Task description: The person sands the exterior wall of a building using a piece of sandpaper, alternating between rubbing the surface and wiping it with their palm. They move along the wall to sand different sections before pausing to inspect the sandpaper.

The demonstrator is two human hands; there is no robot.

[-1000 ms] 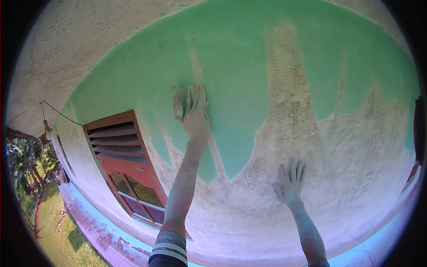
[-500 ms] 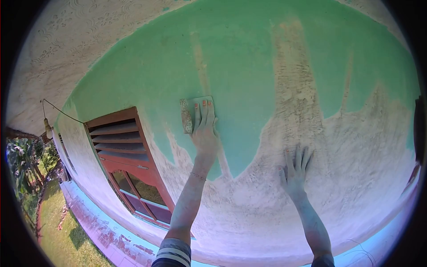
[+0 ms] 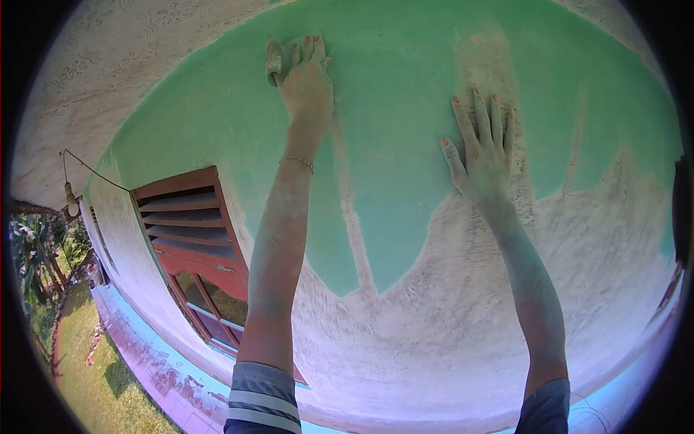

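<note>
High on the green-painted wall (image 3: 394, 145), my left hand (image 3: 307, 92) presses a worn sheet of sandpaper (image 3: 273, 58) flat to the surface. The sheet's left edge curls outward, and most of the rest is hidden under my fingers. My right hand (image 3: 486, 159) lies on the wall farther right, fingers spread and holding nothing. It rests over a scraped vertical strip (image 3: 486, 61) where greyish plaster shows. Pale dust coats both hands and forearms. Below, the green paint ends in a jagged border above a whitish, rubbed area (image 3: 405, 340).
A reddish-brown window frame with louvres (image 3: 189, 217) is set in the wall at left. A bulb (image 3: 71, 202) hangs from a wire under the patterned ceiling (image 3: 108, 65). Tiled ledge (image 3: 163, 376) and grass (image 3: 87, 362) lie at lower left.
My left hand has slid up and slightly left with the sandpaper. My right hand has also moved up the wall, from the whitish area onto the scraped strip.
</note>
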